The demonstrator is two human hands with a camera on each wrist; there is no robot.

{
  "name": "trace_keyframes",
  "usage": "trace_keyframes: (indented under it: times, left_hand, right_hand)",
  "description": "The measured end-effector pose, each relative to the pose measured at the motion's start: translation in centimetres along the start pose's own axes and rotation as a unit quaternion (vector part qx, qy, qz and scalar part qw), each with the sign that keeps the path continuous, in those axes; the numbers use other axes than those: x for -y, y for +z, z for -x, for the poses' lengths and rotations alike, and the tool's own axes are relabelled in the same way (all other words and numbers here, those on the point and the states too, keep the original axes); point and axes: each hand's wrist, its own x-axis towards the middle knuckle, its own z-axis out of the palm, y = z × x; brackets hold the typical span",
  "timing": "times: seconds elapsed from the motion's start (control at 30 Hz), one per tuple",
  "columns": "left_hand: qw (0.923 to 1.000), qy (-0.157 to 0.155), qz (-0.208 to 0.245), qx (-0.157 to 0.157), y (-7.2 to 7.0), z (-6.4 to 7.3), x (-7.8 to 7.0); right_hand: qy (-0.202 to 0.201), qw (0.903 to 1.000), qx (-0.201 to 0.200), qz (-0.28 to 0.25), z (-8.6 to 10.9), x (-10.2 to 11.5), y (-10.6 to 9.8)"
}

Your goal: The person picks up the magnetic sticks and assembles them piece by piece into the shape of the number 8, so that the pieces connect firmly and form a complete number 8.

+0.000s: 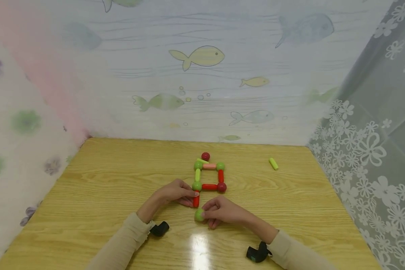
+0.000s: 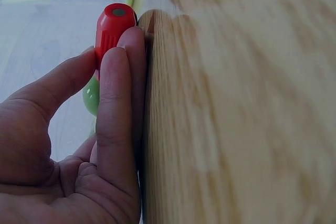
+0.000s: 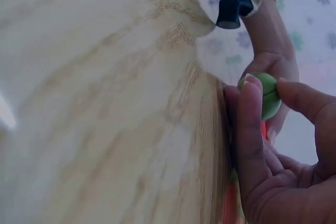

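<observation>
My left hand [image 1: 175, 192] pinches a red magnetic rod [image 1: 196, 200] between thumb and fingers. The rod's far end meets the green ball [image 1: 197, 186] at the near left corner of a square of rods and balls; its metal-tipped free end shows in the left wrist view. Thumb and fingers of my right hand [image 1: 227, 210] pinch another green ball [image 3: 270, 97], a small gap short of that free end. The square has a pink rod [image 1: 209, 166] at the back, a yellow-green rod [image 1: 197, 175] on the left and a dark red ball [image 1: 221, 187] at the near right corner.
Behind the square, a second dark red ball [image 1: 206, 156] sits by a yellow-green rod reaching the back left corner. Another yellow-green rod [image 1: 273, 164] lies alone at the back right of the wooden table [image 1: 121, 161]. Patterned curtains surround the table.
</observation>
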Motion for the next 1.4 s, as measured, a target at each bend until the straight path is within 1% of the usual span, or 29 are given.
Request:
trace_keyframes:
  times: [0.27,0.6,0.83,1.17,1.33,1.4]
  left_hand:
    - [1.0,0.003,0.003,0.003,0.1,0.0,0.1]
    - [0.9999,0.004,0.009,0.003,0.2,0.3,-0.1]
    - [0.9999,0.0,0.01,0.001,0.4,0.6,-0.3]
    - [1.0,0.007,-0.004,0.004,0.3,0.8,-0.4]
    - [0.9998,0.01,-0.019,-0.001,0.4,1.0,-0.5]
    - [0.9997,0.007,-0.021,-0.005,0.5,1.1,-0.6]
  right_hand:
    - [-0.003,0.9995,-0.016,-0.026,-0.5,-0.3,0.4]
    - [-0.015,0.9992,-0.032,-0.02,-0.8,-0.3,1.1]
    - [-0.017,0.9989,-0.04,-0.018,-0.8,-0.2,1.4]
    - [-0.02,0.9985,-0.04,-0.032,-0.8,-0.3,1.3]
    - [-0.023,0.9982,-0.042,-0.035,-0.8,-0.4,1.3]
    - [-0.024,0.9983,-0.042,-0.034,-0.8,-0.4,1.3]
